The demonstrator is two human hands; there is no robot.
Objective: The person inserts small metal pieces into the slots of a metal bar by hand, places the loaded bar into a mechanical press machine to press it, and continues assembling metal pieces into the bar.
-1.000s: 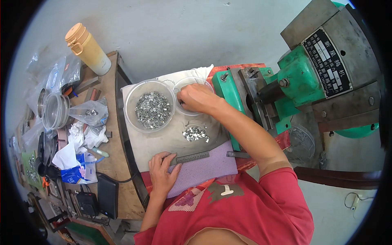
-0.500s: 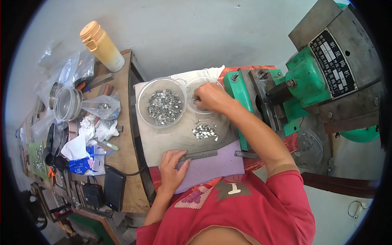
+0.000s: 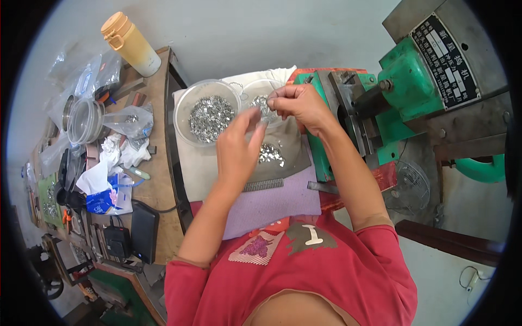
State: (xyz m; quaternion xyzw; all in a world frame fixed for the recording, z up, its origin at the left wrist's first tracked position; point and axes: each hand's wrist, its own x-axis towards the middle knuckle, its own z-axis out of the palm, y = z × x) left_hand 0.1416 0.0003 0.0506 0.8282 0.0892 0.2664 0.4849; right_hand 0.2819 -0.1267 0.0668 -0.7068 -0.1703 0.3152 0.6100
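Observation:
My right hand [image 3: 302,107] is closed in a pinch over the smaller clear tub [image 3: 255,85], which holds some small metal pieces. What its fingertips grip is too small to make out. Close by, my left hand [image 3: 237,148] is raised with thumb and fingers apart, and nothing shows between them. The larger clear tub [image 3: 179,120] to the left is filled with small shiny metal pieces [image 3: 212,120]. A loose pile of flat silver pieces [image 3: 271,155] lies on the cloth below my hands. Nearer me, a row of small metal parts [image 3: 263,185] sits along the lilac mat [image 3: 288,204].
A green press [image 3: 402,76] stands at the right, beside a flat metal bar [image 3: 322,187]. On the wooden side table [image 3: 157,228] are a yellow bottle [image 3: 133,46], plastic lids [image 3: 85,122], a tissue pack [image 3: 111,196] and a black box [image 3: 145,237]. A fan [image 3: 410,185] stands below the press.
My left hand has left the row of parts on the mat and risen toward my right hand. My right hand has lifted out of the smaller tub, pinched. The whole view has shifted slightly.

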